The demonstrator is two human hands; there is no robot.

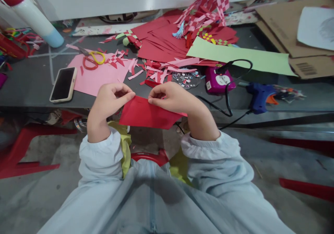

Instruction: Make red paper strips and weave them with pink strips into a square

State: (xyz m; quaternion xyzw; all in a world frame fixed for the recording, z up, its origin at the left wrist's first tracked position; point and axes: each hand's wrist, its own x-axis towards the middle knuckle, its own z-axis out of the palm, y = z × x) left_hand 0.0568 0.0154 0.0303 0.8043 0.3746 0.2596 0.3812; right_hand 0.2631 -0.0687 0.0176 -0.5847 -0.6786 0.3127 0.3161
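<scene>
A sheet of red paper (151, 115) hangs tilted just past the table's front edge, between my two hands. My left hand (112, 100) pinches its upper left part between thumb and fingers. My right hand (173, 97) pinches the top edge a little further right. Behind my hands lie pink and red paper strips (159, 72). A pair of scissors (93, 60) with one yellow and one orange handle rests on a pink sheet (104, 79) to the left of them.
A phone (63, 85) lies at the table's left front, below a standing bottle (33, 20). Stacked red sheets (164, 40), a pale green sheet (240, 56), a purple box (218, 80), a blue glue gun (262, 96) and cardboard (281, 28) fill the back and right.
</scene>
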